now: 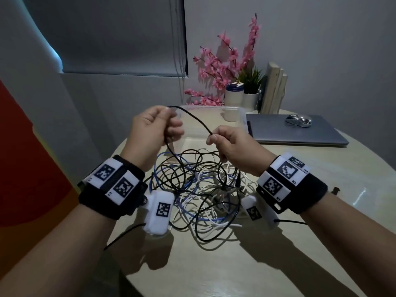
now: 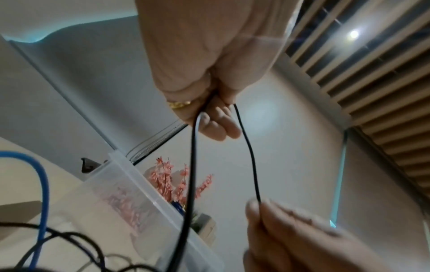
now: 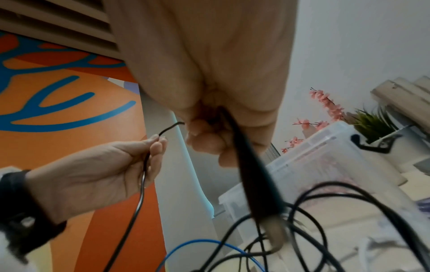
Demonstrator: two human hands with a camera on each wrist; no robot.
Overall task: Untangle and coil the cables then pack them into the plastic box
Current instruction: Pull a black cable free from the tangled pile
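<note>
A: Logging head view: both hands, left hand point(image 1: 152, 125) and right hand point(image 1: 232, 146), pinch one black cable point(image 1: 194, 121) above the tangle point(image 1: 201, 189) on the surface point(image 1: 278, 243); plastic box point(image 1: 242, 113) looks empty.

B: Wrist views?

A: Same pinches. Judged early: nothing coiled, nothing packed.

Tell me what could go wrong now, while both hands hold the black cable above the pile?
1. The black cable, pinched by the left hand and right hand, still runs down into the tangled pile; pulling may tighten knots.
2. Lifting may drag the blue cable and white cables along, perhaps off the table.
</note>
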